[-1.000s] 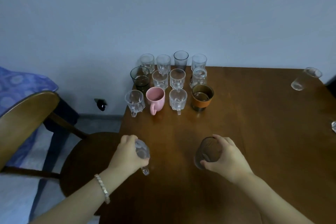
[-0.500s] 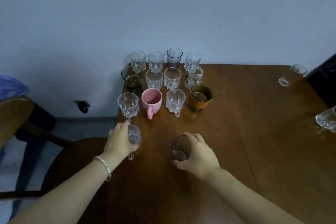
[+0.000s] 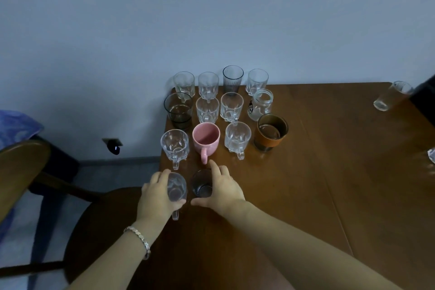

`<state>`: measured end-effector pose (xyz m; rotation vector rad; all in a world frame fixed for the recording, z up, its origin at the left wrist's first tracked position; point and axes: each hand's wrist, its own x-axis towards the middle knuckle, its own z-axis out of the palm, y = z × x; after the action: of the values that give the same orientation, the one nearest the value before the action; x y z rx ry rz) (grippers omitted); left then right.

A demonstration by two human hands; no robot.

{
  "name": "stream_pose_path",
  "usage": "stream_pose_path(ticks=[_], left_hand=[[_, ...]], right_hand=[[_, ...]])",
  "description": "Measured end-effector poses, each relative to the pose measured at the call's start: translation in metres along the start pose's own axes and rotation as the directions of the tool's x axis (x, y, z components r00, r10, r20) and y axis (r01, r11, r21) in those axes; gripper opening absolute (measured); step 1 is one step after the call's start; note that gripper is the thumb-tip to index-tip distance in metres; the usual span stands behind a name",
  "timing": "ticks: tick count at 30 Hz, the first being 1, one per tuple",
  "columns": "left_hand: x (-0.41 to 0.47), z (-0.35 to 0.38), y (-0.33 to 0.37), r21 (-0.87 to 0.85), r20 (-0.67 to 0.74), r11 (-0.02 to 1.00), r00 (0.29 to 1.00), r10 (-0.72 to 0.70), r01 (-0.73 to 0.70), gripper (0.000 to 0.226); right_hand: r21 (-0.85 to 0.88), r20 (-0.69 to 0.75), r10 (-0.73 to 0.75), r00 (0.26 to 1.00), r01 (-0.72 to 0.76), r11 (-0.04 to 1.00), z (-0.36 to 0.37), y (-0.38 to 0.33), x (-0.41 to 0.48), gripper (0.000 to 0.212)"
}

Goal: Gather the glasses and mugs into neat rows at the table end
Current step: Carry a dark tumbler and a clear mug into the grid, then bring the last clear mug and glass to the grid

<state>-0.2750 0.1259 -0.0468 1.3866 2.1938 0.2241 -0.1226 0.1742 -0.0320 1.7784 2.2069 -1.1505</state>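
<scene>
We hold a clear handled mug [image 3: 177,188] in our left hand [image 3: 157,198], fingers wrapped round its left side, its handle pointing toward us. Just beside it, our right hand [image 3: 224,189] cups a small dark glass [image 3: 201,186] from the right. Both stand on the table [image 3: 317,172] at the near left, directly in front of the three gathered rows, so we judge we are starting a fourth row. The pink mug [image 3: 206,137] sits just beyond the dark glass.

Next we likely settle both pieces square with the row ahead and let go without knocking the handles close by. One clear glass [image 3: 390,96] waits at the far right, and another piece shows at the right edge.

The table is dark brown wood against a pale wall [image 3: 211,19]. A wooden chair [image 3: 26,167] stands to the left.
</scene>
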Motion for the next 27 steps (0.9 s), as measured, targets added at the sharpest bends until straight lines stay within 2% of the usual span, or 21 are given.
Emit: stream_pose_path(ticks=[3,6,8,10,14,19,23,27], left_hand=[[-0.002,-0.002,0.005,0.016,0.054,1.000,0.998,-0.021,0.021,0.086],[-0.010,-0.008,0.020,0.140,0.088,0.990,0.996,-0.014,0.002,0.086],[-0.019,-0.013,0.037,0.209,0.060,0.975,0.996,0.064,-0.075,0.077],[-0.029,-0.015,0.062,0.254,0.048,0.951,0.984,0.170,-0.177,0.063],[-0.045,0.001,0.130,0.205,0.202,0.921,0.935,0.293,-0.332,0.041],[-0.060,0.047,0.227,0.209,0.359,0.887,0.876,0.321,-0.411,0.027],[-0.072,0.093,0.310,0.201,0.421,0.858,0.832,0.361,-0.473,0.024],[-0.086,0.142,0.398,0.200,0.419,0.848,0.825,0.380,-0.492,0.026]], right_hand=[[0.035,0.102,0.055,0.993,-0.059,0.998,-0.004,0.012,-0.014,0.112],[-0.114,0.262,0.091,0.961,-0.063,0.992,-0.014,0.045,-0.033,0.084],[-0.207,0.353,0.132,0.926,-0.060,0.976,-0.026,0.073,-0.047,0.067],[-0.262,0.378,0.185,0.907,-0.087,0.961,-0.041,0.102,-0.062,0.062],[-0.295,0.278,0.286,0.917,-0.202,0.934,-0.077,0.176,-0.094,0.057],[-0.257,0.167,0.412,0.896,-0.363,0.895,-0.135,0.280,-0.142,0.054],[-0.161,0.078,0.478,0.875,-0.462,0.872,-0.183,0.366,-0.173,0.056],[-0.064,-0.008,0.478,0.878,-0.477,0.876,-0.228,0.455,-0.190,0.049]])
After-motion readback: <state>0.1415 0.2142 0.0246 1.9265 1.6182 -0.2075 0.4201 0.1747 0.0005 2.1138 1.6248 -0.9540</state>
